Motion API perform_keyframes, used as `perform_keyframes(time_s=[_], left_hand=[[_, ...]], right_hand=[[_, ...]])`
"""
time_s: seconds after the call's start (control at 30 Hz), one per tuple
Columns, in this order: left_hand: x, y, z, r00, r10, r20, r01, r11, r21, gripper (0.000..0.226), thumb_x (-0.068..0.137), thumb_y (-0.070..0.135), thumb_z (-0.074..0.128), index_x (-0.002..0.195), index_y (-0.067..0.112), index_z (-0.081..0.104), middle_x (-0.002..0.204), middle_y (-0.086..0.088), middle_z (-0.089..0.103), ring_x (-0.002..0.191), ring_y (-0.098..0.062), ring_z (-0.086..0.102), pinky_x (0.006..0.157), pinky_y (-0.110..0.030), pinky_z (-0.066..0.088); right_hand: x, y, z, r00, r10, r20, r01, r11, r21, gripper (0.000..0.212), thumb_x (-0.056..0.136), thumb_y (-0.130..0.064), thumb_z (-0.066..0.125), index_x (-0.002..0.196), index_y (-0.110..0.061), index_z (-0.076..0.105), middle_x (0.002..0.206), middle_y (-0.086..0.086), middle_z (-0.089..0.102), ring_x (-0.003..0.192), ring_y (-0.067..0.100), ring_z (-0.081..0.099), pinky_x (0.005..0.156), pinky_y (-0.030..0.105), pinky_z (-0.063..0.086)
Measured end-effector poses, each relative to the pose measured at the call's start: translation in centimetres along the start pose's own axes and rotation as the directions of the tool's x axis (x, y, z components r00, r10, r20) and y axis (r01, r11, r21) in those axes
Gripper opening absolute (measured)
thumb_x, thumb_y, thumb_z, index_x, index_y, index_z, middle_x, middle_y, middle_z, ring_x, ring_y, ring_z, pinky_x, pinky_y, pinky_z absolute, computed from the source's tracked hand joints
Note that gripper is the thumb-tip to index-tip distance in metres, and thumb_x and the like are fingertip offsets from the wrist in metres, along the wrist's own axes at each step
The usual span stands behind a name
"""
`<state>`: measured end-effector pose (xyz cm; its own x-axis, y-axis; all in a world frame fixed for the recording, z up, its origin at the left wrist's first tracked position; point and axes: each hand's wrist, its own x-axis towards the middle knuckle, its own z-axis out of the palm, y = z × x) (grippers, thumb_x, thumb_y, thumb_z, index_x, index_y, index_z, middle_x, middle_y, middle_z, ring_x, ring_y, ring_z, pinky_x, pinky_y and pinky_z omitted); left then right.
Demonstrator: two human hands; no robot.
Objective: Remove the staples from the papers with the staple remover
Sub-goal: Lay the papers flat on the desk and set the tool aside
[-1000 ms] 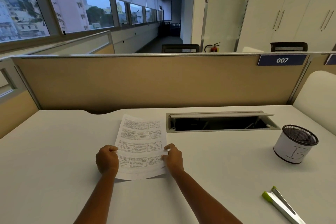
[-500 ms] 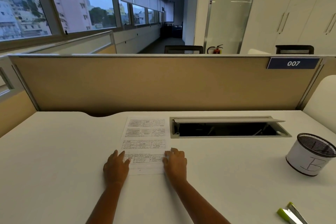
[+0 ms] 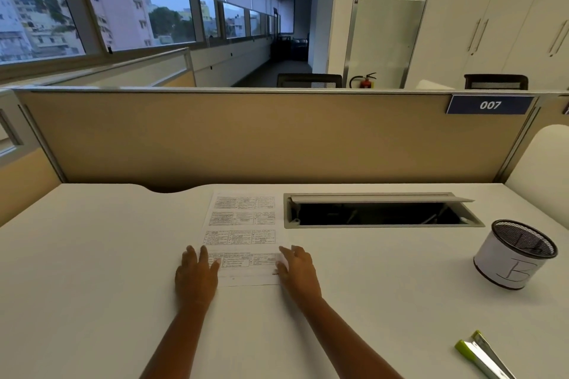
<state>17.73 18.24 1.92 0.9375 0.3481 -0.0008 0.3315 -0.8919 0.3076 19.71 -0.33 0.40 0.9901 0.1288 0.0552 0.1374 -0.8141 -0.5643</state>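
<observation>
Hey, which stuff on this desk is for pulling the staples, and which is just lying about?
For the job: papers, staple remover, left hand, right hand.
Just lying about: mesh cup marked B, open cable hatch.

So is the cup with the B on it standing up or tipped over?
Standing up. The cup sits on its base on the desk, with its round mesh rim facing up.

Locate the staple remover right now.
Head view, bottom right: the staple remover lies on the desk, nearer the person than the mesh cup marked B, well right of the right hand.
</observation>
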Motion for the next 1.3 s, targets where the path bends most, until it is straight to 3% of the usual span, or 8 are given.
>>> perform_keyframes(time_s=[0.2,0.4,0.57,0.67,0.77,1.03,1.17,1.3], left_hand=[[-4.4,3.9,0.5,0.963,0.196,-0.184,-0.218,0.970,-0.109,0.110,0.069,0.064,-0.024,0.130,-0.003,0.037,0.139,-0.032,0.033,0.130,-0.046,0.031,0.107,-0.052,0.030],[-9.6,8.2,0.8,0.972,0.230,-0.042,-0.233,0.967,-0.107,0.086,0.090,0.047,-0.006,0.107,-0.003,0.062,0.111,-0.030,0.063,0.101,-0.042,0.062,0.075,-0.051,0.054],[-13.8,10.3,1.6,0.955,0.298,0.002,-0.298,0.954,-0.027,0.083,0.092,0.042,-0.006,0.104,-0.002,0.064,0.105,-0.019,0.070,0.094,-0.031,0.067,0.068,-0.041,0.057],[-15.6,10.8,2.1,0.953,0.301,0.014,-0.301,0.953,0.026,0.084,0.092,0.042,-0.006,0.101,0.000,0.066,0.102,-0.015,0.072,0.092,-0.028,0.069,0.064,-0.038,0.058],[-16.6,10.9,2.5,0.952,0.305,0.003,-0.305,0.950,0.060,0.085,0.092,0.041,-0.007,0.096,0.002,0.069,0.098,-0.012,0.074,0.088,-0.025,0.070,0.062,-0.036,0.058],[-17.8,10.4,2.9,0.948,0.318,-0.005,-0.316,0.943,0.106,0.088,0.092,0.040,-0.008,0.088,0.002,0.071,0.092,-0.012,0.075,0.082,-0.024,0.071,0.058,-0.035,0.058],[-17.2,10.1,2.4,0.952,0.304,0.039,-0.306,0.949,0.073,0.095,0.087,0.049,-0.014,0.102,-0.002,0.065,0.106,-0.022,0.068,0.095,-0.033,0.067,0.071,-0.044,0.057],[-15.7,9.5,2.7,0.960,0.278,0.034,-0.279,0.960,0.015,0.131,0.036,0.062,-0.050,0.141,0.008,0.006,0.153,-0.015,0.009,0.141,-0.029,0.011,0.116,-0.038,0.014]], right_hand=[[-2.5,2.5,-2.7,0.993,0.002,-0.115,-0.001,1.000,0.007,0.037,0.096,-0.024,0.038,0.131,-0.014,0.043,0.141,0.004,0.041,0.127,0.020,0.040,0.104,0.026,0.035],[-6.8,6.2,-6.6,0.962,-0.022,-0.271,-0.032,0.981,-0.194,0.031,0.091,-0.015,0.050,0.120,-0.006,0.055,0.129,0.016,0.054,0.120,0.029,0.051,0.101,0.034,0.042],[-11.2,8.9,-10.6,0.915,-0.064,-0.398,-0.081,0.938,-0.337,0.034,0.051,0.001,0.085,0.081,-0.002,0.071,0.083,0.020,0.072,0.075,0.035,0.070,0.067,0.048,0.058],[-13.6,10.9,-12.1,0.895,-0.029,-0.445,-0.162,0.909,-0.385,0.016,0.066,-0.009,0.073,0.080,-0.002,0.071,0.085,0.021,0.071,0.077,0.036,0.070,0.068,0.051,0.056],[-16.3,12.4,-13.0,0.901,0.106,-0.420,-0.251,0.917,-0.309,0.042,0.074,-0.028,0.038,0.085,-0.004,0.071,0.093,0.021,0.071,0.086,0.038,0.068,0.074,0.057,0.052],[-19.8,14.8,-13.6,0.804,0.450,-0.389,-0.507,0.860,-0.052,0.052,0.077,-0.030,0.058,0.128,-0.031,0.045,0.129,0.003,0.048,0.116,0.024,0.047,0.093,0.039,0.041],[-20.2,14.8,-13.4,0.811,0.428,-0.398,-0.499,0.862,-0.090,0.048,0.079,-0.018,0.057,0.126,-0.024,0.050,0.117,0.007,0.056,0.103,0.027,0.052,0.084,0.038,0.042],[-19.7,14.9,-13.2,0.840,0.376,-0.392,-0.436,0.897,-0.075,0.042,0.080,-0.006,0.059,0.121,-0.013,0.056,0.110,0.018,0.060,0.095,0.037,0.055,0.079,0.042,0.045]])
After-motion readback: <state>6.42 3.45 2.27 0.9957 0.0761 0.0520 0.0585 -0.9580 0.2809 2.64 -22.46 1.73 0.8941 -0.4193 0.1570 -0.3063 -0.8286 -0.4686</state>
